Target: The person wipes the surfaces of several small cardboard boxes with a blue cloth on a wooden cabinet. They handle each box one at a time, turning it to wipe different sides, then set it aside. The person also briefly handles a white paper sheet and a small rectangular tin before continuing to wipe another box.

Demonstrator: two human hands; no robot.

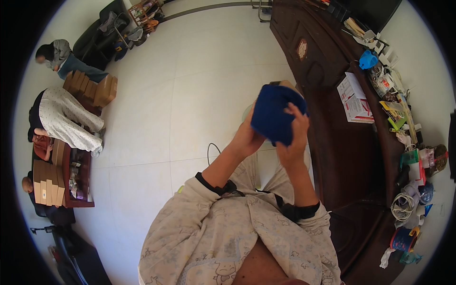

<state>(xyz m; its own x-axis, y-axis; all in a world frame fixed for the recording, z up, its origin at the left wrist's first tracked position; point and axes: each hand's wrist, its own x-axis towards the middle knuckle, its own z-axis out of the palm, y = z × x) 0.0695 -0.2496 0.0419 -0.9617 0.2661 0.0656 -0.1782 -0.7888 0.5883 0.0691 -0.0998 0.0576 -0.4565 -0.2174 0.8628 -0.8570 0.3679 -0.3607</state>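
Note:
A dark blue cloth (274, 110) is held up in front of my body, over the floor. My left hand (249, 133) supports it from the left and below, with the fingers hidden behind it. On the right side, my right hand (295, 131) grips the cloth's edge, its fingertips pressing on the front face. Behind the cloth's top edge shows part of a tan object (286, 84), perhaps a box; the cloth covers most of it. Whether the left fingers touch that object cannot be seen.
To my right runs a dark wooden cabinet (342, 149) bearing a white-and-red carton (354, 99), a blue container (368, 59) and coiled cable (402, 207). Across the tiled floor (142, 124), several people are near stacked cardboard boxes (48, 183) and a black sofa (94, 41).

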